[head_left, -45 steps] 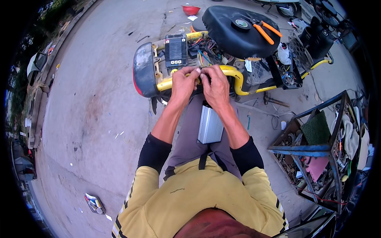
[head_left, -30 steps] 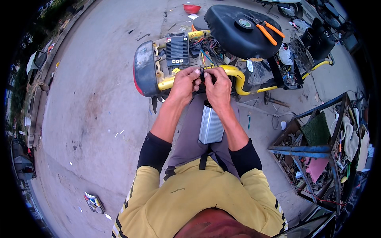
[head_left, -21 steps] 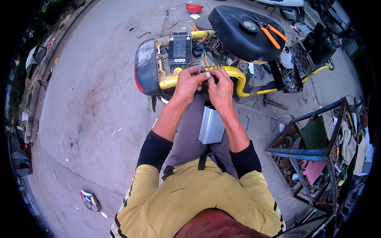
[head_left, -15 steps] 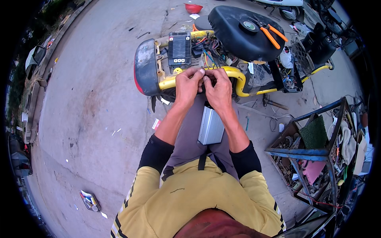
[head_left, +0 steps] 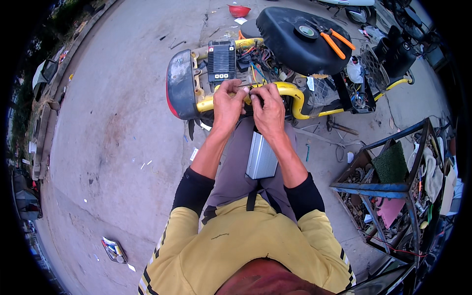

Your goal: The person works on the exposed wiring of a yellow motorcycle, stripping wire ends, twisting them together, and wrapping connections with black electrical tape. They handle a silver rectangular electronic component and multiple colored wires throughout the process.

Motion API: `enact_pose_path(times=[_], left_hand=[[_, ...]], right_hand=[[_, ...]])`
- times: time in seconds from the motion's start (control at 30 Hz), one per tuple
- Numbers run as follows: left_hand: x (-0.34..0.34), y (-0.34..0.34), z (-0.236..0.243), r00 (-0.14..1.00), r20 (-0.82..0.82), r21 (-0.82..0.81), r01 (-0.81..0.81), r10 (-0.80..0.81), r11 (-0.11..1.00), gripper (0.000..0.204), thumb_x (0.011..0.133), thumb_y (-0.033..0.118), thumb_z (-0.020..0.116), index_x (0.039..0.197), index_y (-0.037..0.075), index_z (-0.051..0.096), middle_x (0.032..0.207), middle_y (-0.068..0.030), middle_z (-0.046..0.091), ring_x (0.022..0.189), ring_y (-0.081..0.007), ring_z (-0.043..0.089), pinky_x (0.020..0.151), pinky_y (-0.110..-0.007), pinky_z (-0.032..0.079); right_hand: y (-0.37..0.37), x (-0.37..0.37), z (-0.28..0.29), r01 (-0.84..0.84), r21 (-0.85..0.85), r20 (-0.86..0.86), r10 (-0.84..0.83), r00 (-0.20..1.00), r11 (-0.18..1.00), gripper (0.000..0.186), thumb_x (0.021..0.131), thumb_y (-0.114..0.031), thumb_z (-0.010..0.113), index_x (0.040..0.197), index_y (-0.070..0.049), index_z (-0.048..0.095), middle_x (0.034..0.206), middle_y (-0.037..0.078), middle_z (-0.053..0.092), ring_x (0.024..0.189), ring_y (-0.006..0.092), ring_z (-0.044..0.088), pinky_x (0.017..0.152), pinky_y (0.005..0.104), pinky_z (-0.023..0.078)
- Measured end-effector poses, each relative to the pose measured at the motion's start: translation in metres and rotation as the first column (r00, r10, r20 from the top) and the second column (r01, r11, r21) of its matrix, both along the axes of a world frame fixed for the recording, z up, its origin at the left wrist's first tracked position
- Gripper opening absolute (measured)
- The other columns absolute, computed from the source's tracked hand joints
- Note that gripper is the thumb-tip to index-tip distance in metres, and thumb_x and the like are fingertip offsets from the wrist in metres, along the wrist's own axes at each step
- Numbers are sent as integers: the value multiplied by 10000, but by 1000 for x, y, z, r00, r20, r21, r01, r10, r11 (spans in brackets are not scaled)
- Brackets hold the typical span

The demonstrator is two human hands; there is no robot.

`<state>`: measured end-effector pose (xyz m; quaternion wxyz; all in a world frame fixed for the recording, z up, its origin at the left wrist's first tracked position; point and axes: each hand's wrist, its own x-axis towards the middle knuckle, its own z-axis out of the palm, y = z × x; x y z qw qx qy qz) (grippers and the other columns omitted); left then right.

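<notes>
Both my hands meet over the yellow tube frame (head_left: 290, 89) of a stripped scooter. My left hand (head_left: 227, 104) is closed, thumb and fingers pinched at the tube's near side. Just right of it, my right hand (head_left: 268, 107) is pinched too, its fingertips close to the left thumb. What lies between the fingertips is dark, perhaps wire, and too small to make out. On my lap rests a silver finned metal box (head_left: 262, 156). Beyond my hands, a black finned module (head_left: 221, 61) sits in the frame beside tangled coloured wires (head_left: 258, 63).
Orange-handled pliers (head_left: 334, 44) lie on the black seat (head_left: 285, 42). A hammer (head_left: 341, 128) is on the ground to the right, near a rusty metal crate (head_left: 378, 189) full of parts. A small tray (head_left: 114, 250) stands at lower left, a red bowl (head_left: 239, 11) far off.
My fingertips have parted slightly, with the left hand shifting a little left. The finned box stays on my lap.
</notes>
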<state>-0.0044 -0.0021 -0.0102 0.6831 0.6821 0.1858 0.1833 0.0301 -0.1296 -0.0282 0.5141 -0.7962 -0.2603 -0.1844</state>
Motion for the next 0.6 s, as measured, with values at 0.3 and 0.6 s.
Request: enact_pose_path(times=[0.3,0.6], left_hand=[[3,9,9,983,-67,-126,163,-173,978,205,1054,164,749,1120,-27,780,812,-7,667,636,-59,560,531,-238,462],[8,15,9,960,-106,-244,226,-258,943,170,1101,172,679,1093,12,734,789,40,595,643,-51,492,545,-230,376]], right_hand=[[-8,-1,3,19,-48,113,-13,994,999,132,945,-56,751,1075,-31,755,1045,116,679,979,341,693,852,478,522],[-9,2,6,-26,201,-193,65,979,979,142,965,-35,758,1100,-4,726,996,115,700,802,244,722,746,385,573]])
